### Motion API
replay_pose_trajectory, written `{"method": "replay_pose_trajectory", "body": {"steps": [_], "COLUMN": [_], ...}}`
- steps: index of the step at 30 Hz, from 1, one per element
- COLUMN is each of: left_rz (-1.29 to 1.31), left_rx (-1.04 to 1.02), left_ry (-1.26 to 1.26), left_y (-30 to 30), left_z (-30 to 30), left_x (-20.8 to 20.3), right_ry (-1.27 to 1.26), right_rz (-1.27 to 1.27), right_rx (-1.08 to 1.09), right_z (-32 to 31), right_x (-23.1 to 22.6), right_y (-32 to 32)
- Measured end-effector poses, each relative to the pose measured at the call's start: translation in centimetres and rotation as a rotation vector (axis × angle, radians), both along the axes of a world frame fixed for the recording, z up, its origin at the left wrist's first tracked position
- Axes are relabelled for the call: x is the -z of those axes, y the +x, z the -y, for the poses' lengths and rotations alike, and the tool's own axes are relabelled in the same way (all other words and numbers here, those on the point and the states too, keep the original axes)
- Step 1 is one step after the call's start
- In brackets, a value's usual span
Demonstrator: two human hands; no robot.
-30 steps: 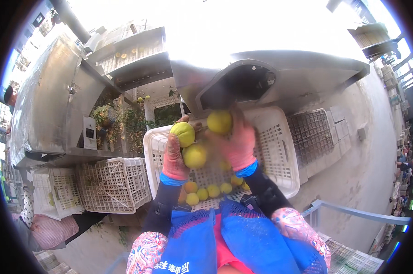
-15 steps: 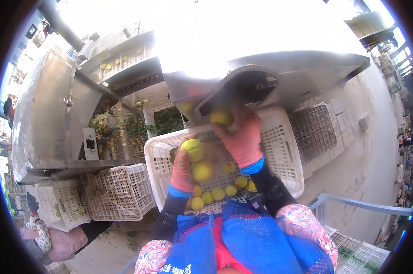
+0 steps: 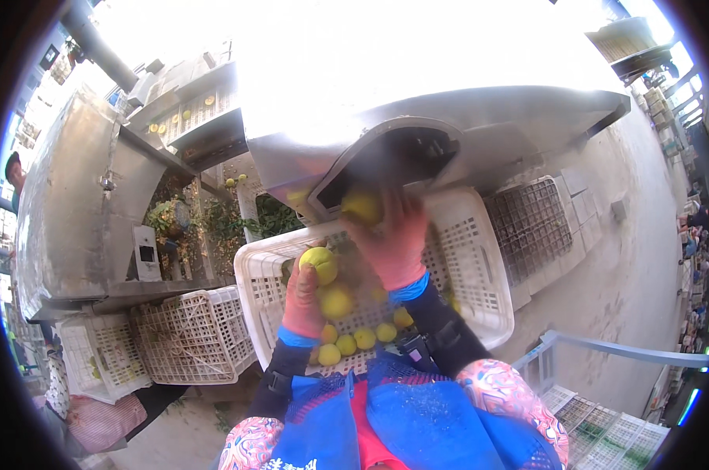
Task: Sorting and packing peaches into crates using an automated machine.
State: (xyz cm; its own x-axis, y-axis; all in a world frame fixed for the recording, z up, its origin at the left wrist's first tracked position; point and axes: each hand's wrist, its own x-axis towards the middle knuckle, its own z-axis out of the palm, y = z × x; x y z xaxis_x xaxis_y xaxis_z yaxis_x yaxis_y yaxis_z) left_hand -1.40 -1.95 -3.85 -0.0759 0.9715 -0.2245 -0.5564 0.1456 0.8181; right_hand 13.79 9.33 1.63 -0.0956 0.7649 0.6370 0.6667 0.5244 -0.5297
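My left hand [image 3: 301, 304], in a pink glove, holds a yellow-green peach [image 3: 320, 265] over the left part of a white plastic crate [image 3: 484, 243]. Just below it is another peach [image 3: 337, 301]; whether the hand touches it I cannot tell. My pink-gloved right hand [image 3: 393, 249] is at the dark opening [image 3: 421, 153] of a metal machine, with a blurred peach [image 3: 362, 205] against its thumb side. The ends of its fingers are smeared by motion and partly lost in the dark. Several peaches [image 3: 364, 338] lie along the crate's near side.
The machine's metal body [image 3: 527, 133] overhangs the crate's far side. More crates [image 3: 201, 337] stand on the left, beside a person in a pink-checked garment [image 3: 107, 419]. A dark crate [image 3: 531, 223] is on the right, and a blue-grey rail [image 3: 629, 350] runs at the lower right.
The whole view has shifted a little, so the crate and both hands appear farther left. Both hands keep their places, with a peach still at each.
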Motion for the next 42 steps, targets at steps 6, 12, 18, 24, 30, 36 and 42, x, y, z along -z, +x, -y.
{"method": "replay_pose_trajectory", "body": {"steps": [6,12,18,24,30,36,42], "left_rz": [0.078,0.062,0.453,0.297,0.165,0.574,1.088], "left_rx": [0.064,0.013,0.132,0.203,0.398,0.209,0.093], "left_ry": [0.008,-0.019,-0.121,-0.119,-0.101,-0.203,-0.208], "left_y": [0.3,-0.4,0.1,-0.7,-2.2,-1.4,0.8], "left_z": [-0.2,0.3,-1.8,-1.5,-4.2,-3.0,-2.6], "left_x": [-0.1,0.3,-1.4,-2.4,-2.4,-0.5,0.5], "right_ry": [0.055,0.183,0.169,-0.382,-0.270,0.119,0.173], "right_rz": [0.014,0.145,0.150,-0.005,0.015,-0.024,0.364], "right_rx": [-0.010,0.066,0.227,-0.540,-0.372,0.039,0.362], "right_z": [-1.8,-2.3,-4.8,3.1,3.8,0.1,-6.0], "right_x": [0.1,1.7,2.7,-1.8,-2.8,-0.4,3.6], "right_y": [0.1,-1.5,-2.5,0.5,1.1,-1.7,-1.8]}}
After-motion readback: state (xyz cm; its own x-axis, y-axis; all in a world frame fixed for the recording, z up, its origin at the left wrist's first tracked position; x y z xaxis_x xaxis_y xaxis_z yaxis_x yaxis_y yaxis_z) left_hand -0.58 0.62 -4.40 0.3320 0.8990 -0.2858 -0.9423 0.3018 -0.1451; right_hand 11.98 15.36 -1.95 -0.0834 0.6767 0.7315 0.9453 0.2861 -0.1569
